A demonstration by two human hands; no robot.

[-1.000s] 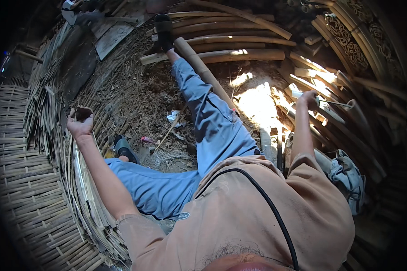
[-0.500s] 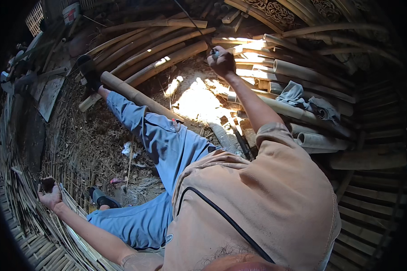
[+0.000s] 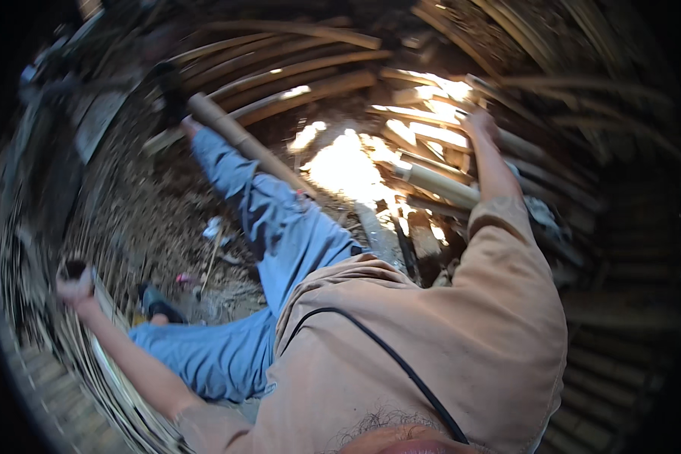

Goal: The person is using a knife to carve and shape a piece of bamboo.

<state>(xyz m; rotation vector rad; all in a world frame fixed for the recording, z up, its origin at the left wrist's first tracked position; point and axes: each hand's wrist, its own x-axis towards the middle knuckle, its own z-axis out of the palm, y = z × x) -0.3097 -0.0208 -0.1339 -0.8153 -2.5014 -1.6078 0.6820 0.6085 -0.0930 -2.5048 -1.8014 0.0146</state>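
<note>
My right hand (image 3: 479,121) is stretched out to the far right, above the stacked bamboo, closed and blurred by motion. A short dark end of a thin tool (image 3: 461,114) shows at its fingers; the rest of it is lost in blur. Below that hand lies a pale bamboo tube (image 3: 439,181) with sunlight on it. At the far left, my left hand (image 3: 76,286) is raised with its fingers curled round something dark that I cannot make out. Thin split bamboo strips (image 3: 107,340) lie beside it.
A thick bamboo pole (image 3: 238,140) lies by my outstretched leg, with several curved lengths (image 3: 295,83) behind it. A grey cloth (image 3: 541,212) hangs over the right stack. A white scrap (image 3: 212,227) lies on the littered ground. A pale board (image 3: 102,125) leans at left.
My right hand has swung right and lower, from the far middle to over the right stack. The long thin tool in it no longer shows clearly. The left hand has risen slightly; the view has shifted.
</note>
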